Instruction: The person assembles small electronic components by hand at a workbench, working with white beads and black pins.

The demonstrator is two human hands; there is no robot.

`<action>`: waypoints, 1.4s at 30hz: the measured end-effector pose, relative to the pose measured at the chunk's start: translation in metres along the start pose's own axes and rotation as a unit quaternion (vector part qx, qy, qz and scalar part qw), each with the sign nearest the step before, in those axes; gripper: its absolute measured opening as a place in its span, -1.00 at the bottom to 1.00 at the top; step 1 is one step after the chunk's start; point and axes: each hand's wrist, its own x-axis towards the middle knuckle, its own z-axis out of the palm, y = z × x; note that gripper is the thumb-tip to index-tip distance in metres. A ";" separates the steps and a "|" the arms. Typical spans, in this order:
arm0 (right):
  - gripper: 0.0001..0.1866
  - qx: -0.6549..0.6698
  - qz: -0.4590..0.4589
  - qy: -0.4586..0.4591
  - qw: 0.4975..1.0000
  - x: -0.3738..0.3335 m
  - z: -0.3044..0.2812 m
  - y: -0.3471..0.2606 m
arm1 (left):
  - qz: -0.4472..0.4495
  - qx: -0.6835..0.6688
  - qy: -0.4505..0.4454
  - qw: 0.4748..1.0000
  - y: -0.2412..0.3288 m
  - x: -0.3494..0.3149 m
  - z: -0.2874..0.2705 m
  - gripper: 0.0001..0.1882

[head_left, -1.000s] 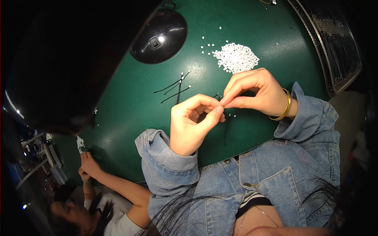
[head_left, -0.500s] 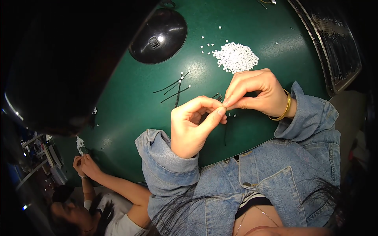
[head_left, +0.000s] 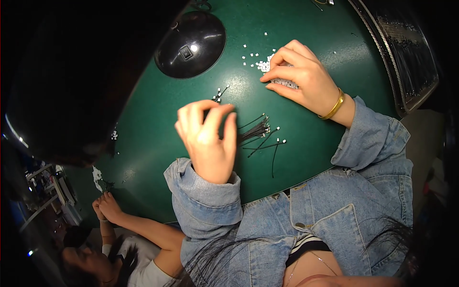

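1. We are holding our right hand (head_left: 306, 79) over the white connectors (head_left: 264, 66); we cannot tell whether thumb and forefinger are pinching one.
2. Our left hand (head_left: 205, 136) is hovering, its grip blurred beyond telling, black wires (head_left: 258, 130) lying to its right.
3. Connectors are looking light, slick: opposite sides suit pinching; wires, bendy: near their ends.

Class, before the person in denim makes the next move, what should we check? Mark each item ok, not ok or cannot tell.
1. Right hand at the white pile: ok, it partly covers it.
2. Right hand gripping a piece: cannot tell.
3. Left hand empty: cannot tell, it is blurred.
4. White pieces all gathered: not ok, stray pieces lie left of the pile.
5. Black wire bundle in view: ok, partly, right of the left hand.
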 end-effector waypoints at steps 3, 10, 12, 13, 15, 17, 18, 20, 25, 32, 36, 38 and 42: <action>-0.91 -0.015 0.005 -0.022 1.000 0.001 0.003 -0.001 | 0.029 -0.099 -0.089 0.991 0.006 -0.004 0.004 -0.84; -0.91 0.026 0.036 0.000 0.999 0.001 -0.004 -0.001 | 0.034 -0.040 -0.123 0.991 0.017 -0.005 0.016 -0.86; -0.92 0.055 0.059 0.001 0.997 0.000 -0.009 -0.002 | -0.052 -0.174 -0.125 0.975 0.021 -0.005 0.013 -0.88; -0.92 0.183 0.134 -0.018 0.974 -0.002 -0.011 -0.004 | -0.138 -0.304 -0.123 0.934 0.024 -0.005 0.011 -0.90; -0.93 0.424 0.272 -0.056 0.862 -0.005 -0.014 -0.006 | -0.219 -0.427 -0.119 0.869 0.027 -0.003 0.006 -0.91; -0.91 0.469 0.278 -0.080 0.834 -0.006 -0.015 -0.006 | -0.254 -0.532 -0.151 0.793 0.029 0.000 0.002 -0.94; -0.88 0.513 0.283 -0.104 0.804 -0.007 -0.015 -0.007 | -0.269 -0.581 -0.166 0.750 0.030 0.001 0.000 -0.94; -0.85 0.554 0.288 -0.128 0.770 -0.008 -0.016 -0.009 | -0.279 -0.600 -0.171 0.730 0.029 0.000 0.001 -0.94; -0.83 0.584 0.302 -0.158 0.737 -0.008 -0.016 -0.017 | -0.283 -0.628 -0.201 0.696 0.023 -0.001 -0.001 -0.94; -0.90 0.612 0.352 -0.163 0.689 -0.006 -0.017 -0.025 | -0.277 -0.624 -0.193 0.705 0.022 -0.001 -0.002 -0.94; -0.90 0.604 0.341 -0.170 0.699 -0.007 -0.017 -0.026 | -0.278 -0.624 -0.189 0.706 0.024 -0.002 -0.002 -0.94; -0.86 0.592 0.312 -0.173 0.722 -0.009 -0.016 -0.024 | -0.276 -0.623 -0.182 0.709 0.024 -0.002 -0.002 -0.94; -0.89 0.542 0.269 -0.148 0.782 -0.011 -0.017 -0.027 | -0.277 -0.621 -0.177 0.711 0.025 -0.002 0.000 -0.95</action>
